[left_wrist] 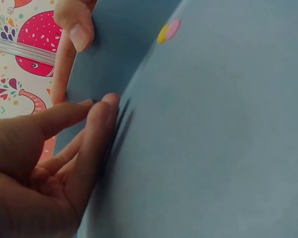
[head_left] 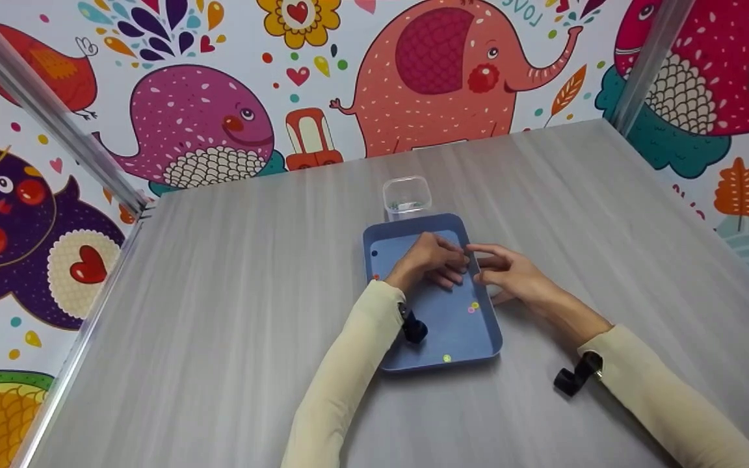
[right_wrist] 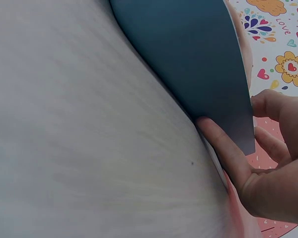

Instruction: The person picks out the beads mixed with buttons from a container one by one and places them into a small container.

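My left hand [head_left: 436, 260] reaches into a shallow blue tray [head_left: 439, 331], its fingertips at the inside of the right wall. In the left wrist view its thumb and fingers [left_wrist: 107, 111] come close together at the wall's foot, with a dark spot by the thumb tip; I cannot tell whether they pinch something. My right hand [head_left: 511, 273] holds the same wall from outside, one finger low along its outer face and others at the rim. Small flat round pieces like buttons lie in the tray: a yellow one [head_left: 475, 305] beside a pink one [head_left: 471, 310], and a yellow-green one [head_left: 447, 358].
A clear plastic box [head_left: 407, 195] with small pieces at its bottom stands just behind the tray. A dark piece [head_left: 374, 253] and a red piece [head_left: 376, 277] lie along the tray's left side. Cartoon-printed walls [head_left: 309, 78] border the grey table [head_left: 231, 292].
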Tool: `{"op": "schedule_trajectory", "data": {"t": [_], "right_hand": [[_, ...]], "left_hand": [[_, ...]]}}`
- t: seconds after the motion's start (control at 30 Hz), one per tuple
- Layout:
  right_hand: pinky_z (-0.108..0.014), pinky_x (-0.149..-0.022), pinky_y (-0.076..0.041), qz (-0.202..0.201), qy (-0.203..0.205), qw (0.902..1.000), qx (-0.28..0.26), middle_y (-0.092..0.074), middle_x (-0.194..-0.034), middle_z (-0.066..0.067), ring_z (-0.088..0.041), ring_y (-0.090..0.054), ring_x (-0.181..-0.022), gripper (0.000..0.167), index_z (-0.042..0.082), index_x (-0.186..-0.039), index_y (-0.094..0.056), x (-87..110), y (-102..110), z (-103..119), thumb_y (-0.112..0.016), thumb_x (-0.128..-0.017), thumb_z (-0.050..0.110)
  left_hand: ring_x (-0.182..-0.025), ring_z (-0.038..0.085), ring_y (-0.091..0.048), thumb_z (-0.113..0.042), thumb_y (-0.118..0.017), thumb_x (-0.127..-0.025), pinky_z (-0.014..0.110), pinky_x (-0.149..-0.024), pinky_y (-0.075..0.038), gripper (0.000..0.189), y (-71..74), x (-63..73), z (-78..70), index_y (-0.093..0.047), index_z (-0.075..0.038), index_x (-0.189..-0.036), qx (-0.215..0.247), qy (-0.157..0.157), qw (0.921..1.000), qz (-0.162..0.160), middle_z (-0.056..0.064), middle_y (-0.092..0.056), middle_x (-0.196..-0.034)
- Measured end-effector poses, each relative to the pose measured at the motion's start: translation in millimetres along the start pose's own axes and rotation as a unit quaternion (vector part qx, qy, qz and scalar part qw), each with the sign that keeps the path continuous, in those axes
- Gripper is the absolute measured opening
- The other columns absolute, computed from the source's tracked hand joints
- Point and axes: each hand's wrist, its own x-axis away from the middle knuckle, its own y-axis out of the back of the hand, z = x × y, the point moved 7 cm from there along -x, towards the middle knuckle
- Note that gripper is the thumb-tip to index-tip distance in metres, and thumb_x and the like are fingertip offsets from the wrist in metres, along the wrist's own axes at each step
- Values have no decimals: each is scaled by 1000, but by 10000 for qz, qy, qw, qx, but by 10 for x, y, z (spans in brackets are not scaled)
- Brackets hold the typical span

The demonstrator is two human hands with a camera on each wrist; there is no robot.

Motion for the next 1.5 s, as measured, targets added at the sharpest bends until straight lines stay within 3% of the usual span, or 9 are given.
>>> {"op": "schedule_trajectory", "data": {"t": [0.63, 0.87, 1.03, 1.33, 1.5], "right_hand": [[-33, -70, -64, -55, -19, 10000, 52, -46, -149, -26, -16, -64, -104, 63, 18, -153, -41, -15, 0, -1, -65, -95, 13], [-33, -70, -64, -25, 48, 10000, -41, -45, -149, -28, -13, -63, -103, 62, 16, -153, -41, -20, -2, 24, -63, -95, 10], [-34, -71, -65, -34, 63, 10000, -34, -44, -150, -28, -14, -63, -104, 62, 15, -153, -41, -27, 0, 23, -63, -95, 10], [-36, -74, -65, -87, 77, 9999, 92, -44, -150, -28, -19, -63, -109, 63, 15, -153, -40, -22, 8, -2, -63, -95, 10], [-36, -75, -65, -90, 31, 9999, 135, -44, -150, -28, -21, -63, -110, 63, 16, -153, -40, -11, -4, -2, -63, -94, 10]], "left_hand": [[-55, 17, -70, -7, -71, -91, 28, -50, -62, 7, 23, -7, 16, -75, -1, -93, 23, 121, 9998, -130, 12, -74, -74], [-56, 16, -70, -9, -70, -92, 29, -51, -62, 13, 61, 19, -36, -75, 2, -99, 110, 138, 9998, -36, 16, -77, -83], [-57, 14, -70, -12, -71, -93, 27, -51, -61, 18, 132, 32, -87, -75, 1, -104, 83, 158, 9997, -136, 16, -77, -87], [-60, 12, -70, -16, -73, -92, 23, -53, -61, 23, 229, 41, -107, -75, 1, -107, -4, 167, 9995, -272, 10, -76, -82], [-64, 13, -72, -16, -73, -92, 26, -57, -63, 22, 254, 60, -97, -75, 0, -107, 181, 212, 9993, -256, 12, -77, -86]]}}
